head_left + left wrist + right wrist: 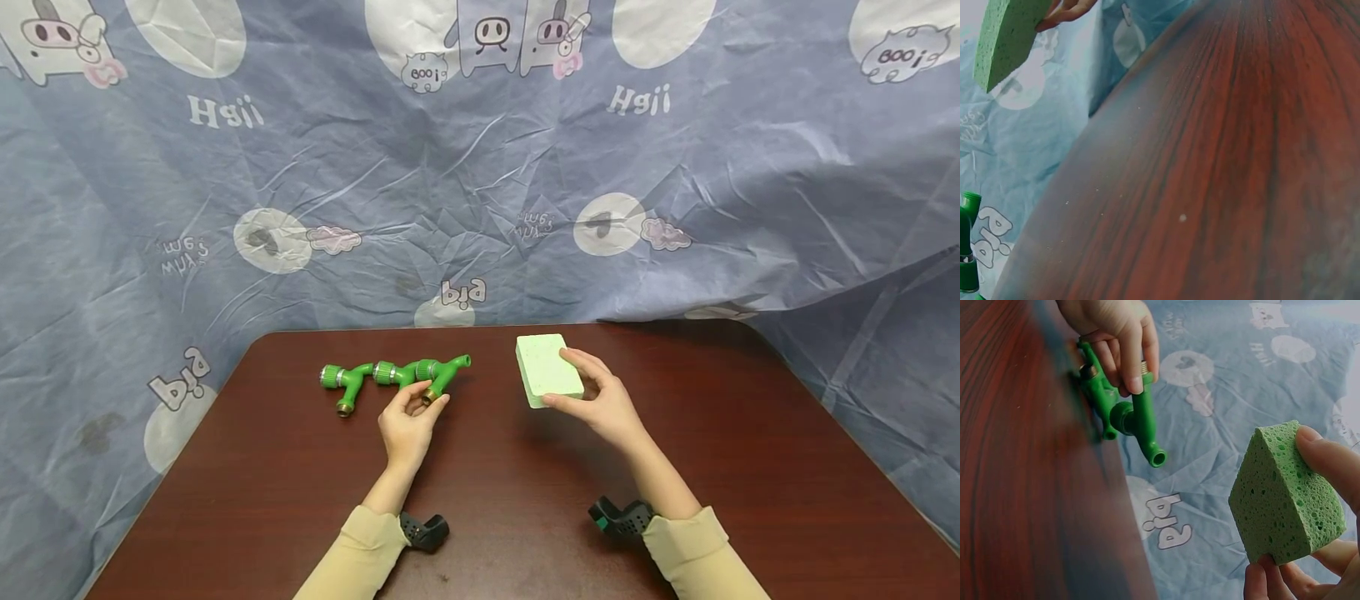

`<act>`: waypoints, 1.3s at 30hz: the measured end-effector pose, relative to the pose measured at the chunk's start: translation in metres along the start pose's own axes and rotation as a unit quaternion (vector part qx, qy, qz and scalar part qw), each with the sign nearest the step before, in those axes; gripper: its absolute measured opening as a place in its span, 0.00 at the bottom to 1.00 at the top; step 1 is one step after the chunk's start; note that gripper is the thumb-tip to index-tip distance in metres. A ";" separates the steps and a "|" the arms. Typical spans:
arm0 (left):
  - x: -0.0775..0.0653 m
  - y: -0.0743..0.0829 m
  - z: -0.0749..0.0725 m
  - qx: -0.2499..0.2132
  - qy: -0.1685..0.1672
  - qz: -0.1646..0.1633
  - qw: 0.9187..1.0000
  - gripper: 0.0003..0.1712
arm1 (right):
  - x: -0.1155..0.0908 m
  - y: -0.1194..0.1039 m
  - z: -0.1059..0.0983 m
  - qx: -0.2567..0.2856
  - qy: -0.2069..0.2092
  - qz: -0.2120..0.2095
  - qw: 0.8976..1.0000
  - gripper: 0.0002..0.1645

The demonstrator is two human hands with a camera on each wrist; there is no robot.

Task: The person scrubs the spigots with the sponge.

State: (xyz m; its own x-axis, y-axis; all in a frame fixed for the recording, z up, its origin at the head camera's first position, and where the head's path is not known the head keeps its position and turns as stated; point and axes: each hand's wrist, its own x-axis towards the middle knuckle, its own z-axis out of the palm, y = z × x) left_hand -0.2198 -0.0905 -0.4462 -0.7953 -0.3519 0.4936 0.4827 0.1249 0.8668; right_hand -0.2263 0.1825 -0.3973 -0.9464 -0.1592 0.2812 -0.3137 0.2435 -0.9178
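A light green, porous sponge block (pixel 549 367) is held off the table by my right hand (pixel 609 407), thumb on one edge and fingers on the opposite one. The right wrist view shows the sponge (pixel 1272 500) tilted in that grip. Farther left, my left hand (pixel 407 425) pinches the brass-coloured threaded end of a green Y-shaped hose fitting (pixel 446 377). Its open spout end points toward the sponge side. Two similar green fittings, a middle one (pixel 397 373) and a left one (pixel 348 381), line up beside it; the hand partly covers the middle one.
A dark reddish-brown wooden table (pixel 510 517) lies under both hands. Behind it hangs a wrinkled blue-grey cloth (pixel 450 183) printed with cartoon pigs and lettering. Black bands, one at the left wrist (pixel 424 532) and one at the right (pixel 621 517), stick out inward.
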 end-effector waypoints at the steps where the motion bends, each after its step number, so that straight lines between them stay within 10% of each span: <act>1: 0.000 -0.001 0.000 0.001 0.000 0.000 1.000 0.18 | 0.000 0.001 0.000 -0.003 -0.001 0.003 1.000 0.46; 9: 0.004 -0.043 0.003 -0.004 0.020 -0.034 0.999 0.19 | 0.002 0.010 0.002 -0.007 -0.006 0.017 1.000 0.47; 33: 0.003 -0.056 0.017 0.161 -0.006 -0.068 0.985 0.18 | -0.006 0.003 0.003 -0.076 -0.028 0.092 0.993 0.44; 39: 0.004 -0.057 0.019 0.186 -0.018 -0.074 0.979 0.20 | -0.002 0.032 0.001 -0.101 -0.025 0.094 0.990 0.45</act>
State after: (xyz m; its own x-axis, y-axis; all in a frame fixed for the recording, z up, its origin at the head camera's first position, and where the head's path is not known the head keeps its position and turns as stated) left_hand -0.2570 -0.0817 -0.4924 -0.8620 -0.3603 0.3567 0.1986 0.4073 0.8914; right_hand -0.2339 0.1894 -0.4277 -0.9859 -0.1395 0.0922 -0.1468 0.4583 -0.8766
